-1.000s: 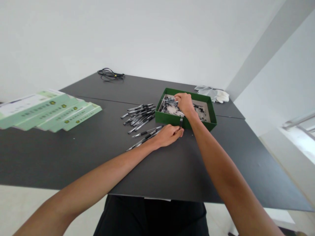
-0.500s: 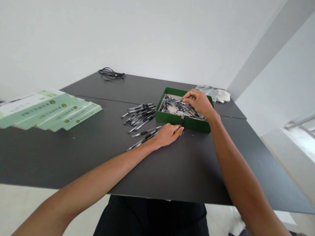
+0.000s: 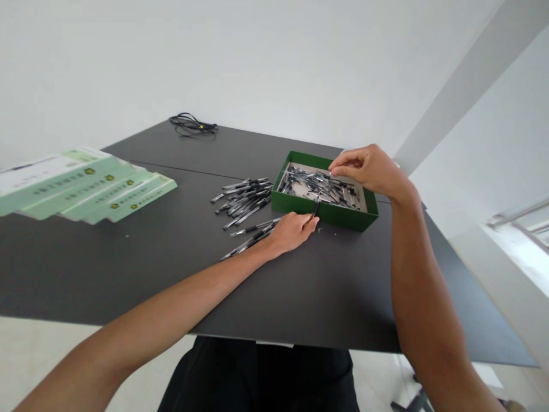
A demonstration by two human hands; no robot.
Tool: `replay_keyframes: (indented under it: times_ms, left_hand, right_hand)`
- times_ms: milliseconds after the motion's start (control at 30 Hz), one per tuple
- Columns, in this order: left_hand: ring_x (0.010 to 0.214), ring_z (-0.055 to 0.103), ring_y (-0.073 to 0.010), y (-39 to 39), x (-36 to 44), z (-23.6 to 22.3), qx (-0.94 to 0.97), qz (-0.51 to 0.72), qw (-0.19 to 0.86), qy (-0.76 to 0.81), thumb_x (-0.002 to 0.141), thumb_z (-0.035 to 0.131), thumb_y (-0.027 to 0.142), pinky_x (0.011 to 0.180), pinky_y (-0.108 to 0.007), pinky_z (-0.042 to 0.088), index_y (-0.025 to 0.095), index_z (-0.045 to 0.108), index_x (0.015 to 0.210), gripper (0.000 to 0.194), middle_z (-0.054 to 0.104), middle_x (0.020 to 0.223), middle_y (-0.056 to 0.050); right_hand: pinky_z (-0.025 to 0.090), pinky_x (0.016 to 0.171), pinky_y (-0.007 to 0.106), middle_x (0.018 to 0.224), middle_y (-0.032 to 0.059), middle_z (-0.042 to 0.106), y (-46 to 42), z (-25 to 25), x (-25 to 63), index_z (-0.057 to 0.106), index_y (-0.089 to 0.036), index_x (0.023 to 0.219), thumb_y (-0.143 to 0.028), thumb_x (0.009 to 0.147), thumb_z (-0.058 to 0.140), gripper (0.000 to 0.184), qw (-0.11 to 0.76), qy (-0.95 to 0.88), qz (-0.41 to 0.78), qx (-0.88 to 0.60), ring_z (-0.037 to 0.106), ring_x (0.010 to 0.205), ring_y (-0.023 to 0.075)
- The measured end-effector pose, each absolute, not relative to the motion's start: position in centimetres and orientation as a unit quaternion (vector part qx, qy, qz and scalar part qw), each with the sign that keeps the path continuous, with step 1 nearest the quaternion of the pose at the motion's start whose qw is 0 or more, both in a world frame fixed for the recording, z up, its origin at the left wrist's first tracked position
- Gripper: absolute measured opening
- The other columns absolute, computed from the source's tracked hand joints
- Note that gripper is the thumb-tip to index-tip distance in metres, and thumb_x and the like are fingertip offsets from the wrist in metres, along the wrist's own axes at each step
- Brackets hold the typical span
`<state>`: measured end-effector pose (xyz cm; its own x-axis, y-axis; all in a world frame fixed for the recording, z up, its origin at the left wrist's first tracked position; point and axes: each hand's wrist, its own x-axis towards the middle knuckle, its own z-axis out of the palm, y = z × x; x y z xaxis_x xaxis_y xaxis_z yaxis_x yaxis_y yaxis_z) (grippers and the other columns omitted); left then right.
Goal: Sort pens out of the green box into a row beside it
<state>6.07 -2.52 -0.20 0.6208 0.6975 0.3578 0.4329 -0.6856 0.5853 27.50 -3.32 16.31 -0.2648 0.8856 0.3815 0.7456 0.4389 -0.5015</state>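
A green box on the dark table holds a jumble of pen parts, dark and clear. My left hand rests on the table at the box's front side, its fingers closed around a black pen that points up at the rim. Above the right part of the box is my right hand, thumb and fingers pinched together. A tiny pale spot shows at its fingertips; what it is I cannot make out. Left of the box lies a pile of pens, with a few more pens beside my left wrist.
Several overlapping green and white printed sheets or booklets lie at the left. A coiled black cable is on the table's far left. My right hand mostly covers something white behind the box. The table's front edge runs close to my body.
My right hand has lifted up and right from the pen parts in the box, still pinched. My left hand stays at the box's front with the pen, which leans slightly lower.
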Motion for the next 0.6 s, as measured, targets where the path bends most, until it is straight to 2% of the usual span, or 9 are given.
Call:
replay_keyframes:
  times_ms: [233, 600]
  left_hand:
    - [0.064, 0.065, -0.0165, -2.5, 6.1, -0.2, 0.868, 0.292, 0.237, 0.324, 0.108, 0.042, 0.041, 0.067, -0.027, 0.044, 0.018, 0.067, 0.077, 0.046, 0.07, 0.07, -0.004]
    - [0.066, 0.066, -0.0164, -2.4, 6.1, -0.2, 0.87, 0.289, 0.238, 0.32, 0.108, 0.041, 0.04, 0.065, -0.026, 0.043, 0.018, 0.066, 0.077, 0.046, 0.071, 0.073, -0.004]
  right_hand:
    - [0.051, 0.07, 0.031, 0.083, 0.0047, 0.08, -2.8, 15.8, 26.3, 0.086, -0.019, 0.092, -0.036, 0.082, 0.074, 0.023, 0.223, -0.813, 0.136, -0.521, 0.069, 0.076, 0.0182]
    - [0.05, 0.07, 0.031, 0.078, 0.0038, 0.078, -2.8, 15.8, 25.8, 0.086, -0.019, 0.09, -0.032, 0.085, 0.071, 0.021, 0.199, -0.83, 0.128, -0.505, 0.067, 0.072, 0.0163]
